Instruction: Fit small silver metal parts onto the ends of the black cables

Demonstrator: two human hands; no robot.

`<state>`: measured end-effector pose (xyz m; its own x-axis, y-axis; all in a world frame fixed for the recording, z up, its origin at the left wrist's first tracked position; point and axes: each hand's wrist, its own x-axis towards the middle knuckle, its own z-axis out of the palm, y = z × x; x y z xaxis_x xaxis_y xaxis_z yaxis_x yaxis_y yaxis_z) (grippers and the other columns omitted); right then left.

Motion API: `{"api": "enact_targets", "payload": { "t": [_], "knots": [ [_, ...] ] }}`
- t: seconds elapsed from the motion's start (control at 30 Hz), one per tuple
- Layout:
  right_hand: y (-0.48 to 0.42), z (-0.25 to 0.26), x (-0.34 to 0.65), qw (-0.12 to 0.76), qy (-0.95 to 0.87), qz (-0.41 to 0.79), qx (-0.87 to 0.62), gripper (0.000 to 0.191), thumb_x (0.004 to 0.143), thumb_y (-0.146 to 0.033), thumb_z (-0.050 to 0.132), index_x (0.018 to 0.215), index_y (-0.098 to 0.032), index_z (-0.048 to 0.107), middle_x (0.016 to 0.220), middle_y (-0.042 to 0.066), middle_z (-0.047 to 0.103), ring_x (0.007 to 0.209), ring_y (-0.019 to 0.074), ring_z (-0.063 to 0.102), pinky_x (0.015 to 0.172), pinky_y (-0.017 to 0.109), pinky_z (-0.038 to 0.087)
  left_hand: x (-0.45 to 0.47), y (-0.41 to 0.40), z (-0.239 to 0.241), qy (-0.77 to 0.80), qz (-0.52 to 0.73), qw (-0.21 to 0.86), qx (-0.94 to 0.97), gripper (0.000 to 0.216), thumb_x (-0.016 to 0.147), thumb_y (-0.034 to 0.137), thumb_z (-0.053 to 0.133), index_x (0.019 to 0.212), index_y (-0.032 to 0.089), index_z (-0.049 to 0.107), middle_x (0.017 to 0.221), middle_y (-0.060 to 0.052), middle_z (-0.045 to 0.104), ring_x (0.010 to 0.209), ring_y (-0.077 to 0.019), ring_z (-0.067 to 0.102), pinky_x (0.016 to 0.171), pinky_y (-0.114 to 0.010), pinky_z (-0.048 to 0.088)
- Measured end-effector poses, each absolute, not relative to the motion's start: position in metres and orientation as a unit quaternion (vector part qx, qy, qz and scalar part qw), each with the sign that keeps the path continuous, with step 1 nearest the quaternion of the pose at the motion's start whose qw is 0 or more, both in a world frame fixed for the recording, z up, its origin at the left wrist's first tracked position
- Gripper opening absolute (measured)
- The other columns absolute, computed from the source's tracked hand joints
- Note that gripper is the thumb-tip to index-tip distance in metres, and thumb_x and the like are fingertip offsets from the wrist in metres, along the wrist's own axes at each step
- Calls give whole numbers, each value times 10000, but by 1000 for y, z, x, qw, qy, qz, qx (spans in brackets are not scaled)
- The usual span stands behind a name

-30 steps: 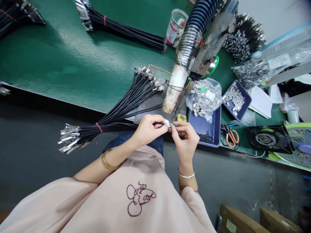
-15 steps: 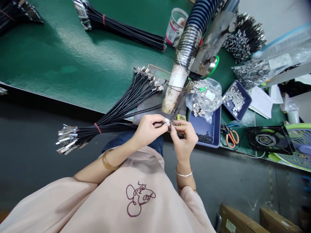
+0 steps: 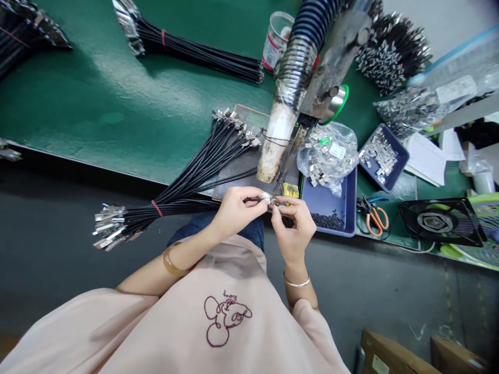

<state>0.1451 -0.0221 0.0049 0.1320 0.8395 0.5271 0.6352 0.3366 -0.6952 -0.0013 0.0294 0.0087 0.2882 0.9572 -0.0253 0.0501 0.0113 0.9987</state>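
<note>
My left hand (image 3: 238, 212) is closed in a pinch on a black cable (image 3: 254, 199) near its end; a white wrapping covers the fingertip. Against it, my right hand (image 3: 295, 224) pinches a small metal connector (image 3: 274, 201) at the cable's tip. Exactly how connector and wires meet is too small to see. To the left of my hands lies a bundle of black cables (image 3: 183, 182) tied with a red band, metal connectors at both ends. Just beyond my fingers are a yellow sponge (image 3: 290, 190) and the white end of a fume hose (image 3: 272, 156).
A blue tray (image 3: 351, 208) holds small black pieces and a plastic bag of connectors (image 3: 329, 156). Right of it are a smaller connector bin (image 3: 401, 161), orange-handled pliers (image 3: 377, 221) and a black fan (image 3: 436, 221). Another cable bundle (image 3: 202, 52) lies at the back.
The metal connector at the cable tip shows more clearly between my fingers. My hands stay nearly in place, and the view has shifted slightly.
</note>
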Motion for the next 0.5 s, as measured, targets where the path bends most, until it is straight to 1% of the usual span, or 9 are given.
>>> {"api": "enact_targets", "payload": {
  "t": [0.1,0.17,0.23,0.3,0.37,0.4,0.47,0.5],
  "knots": [
    [-24,8,147,478,-677,56,-556,144,846,-93,691,846,-226,636,959,37,751,909,165,724,816,330,600,-3,28,5,413,397,574,585,161,825,212,616,780,105,727,721,-26,693,620,-101,570,579,-191,443],
    [-28,11,149,462,-696,24,-550,158,845,-82,695,869,-227,638,985,46,762,918,162,732,826,320,600,-5,26,3,400,392,561,610,173,859,232,618,841,104,733,733,-32,694,622,-107,570,573,-200,436],
    [-32,14,152,444,-711,0,-546,158,854,-90,691,891,-235,639,1010,47,771,923,164,743,825,318,606,-8,23,1,399,399,510,649,148,873,226,634,876,110,726,716,-22,674,591,-99,535,561,-209,413],
    [-35,16,154,438,-713,-4,-548,143,867,-111,686,900,-242,640,1005,39,777,917,169,752,817,322,612,-11,21,1,388,424,441,690,112,887,203,640,890,121,717,723,-17,667,600,-98,524,594,-220,415],
    [-35,15,155,460,-689,24,-559,111,877,-143,684,892,-240,632,962,29,777,903,171,755,799,319,617,-15,20,3,358,440,405,717,112,909,196,625,877,132,712,742,-23,677,647,-110,553,650,-232,431],
    [-34,14,156,480,-665,53,-569,92,885,-165,680,884,-238,624,928,22,772,884,167,755,776,310,618,-17,20,4,342,428,416,726,144,925,202,607,843,136,705,727,-20,673,650,-112,558,651,-231,427],
    [-31,11,155,504,-613,146,-591,83,898,-225,672,859,-232,599,834,-2,743,790,150,746,699,276,613,-21,22,7,312,367,486,729,263,951,226,566,722,138,660,637,-2,628,591,-98,529,597,-219,397],
    [-29,9,155,501,-590,202,-600,110,901,-261,670,844,-228,582,784,-17,721,720,139,734,656,260,605,-22,24,9,302,334,532,717,324,961,236,543,663,138,623,595,7,601,555,-89,507,569,-212,380]
  ]
}}
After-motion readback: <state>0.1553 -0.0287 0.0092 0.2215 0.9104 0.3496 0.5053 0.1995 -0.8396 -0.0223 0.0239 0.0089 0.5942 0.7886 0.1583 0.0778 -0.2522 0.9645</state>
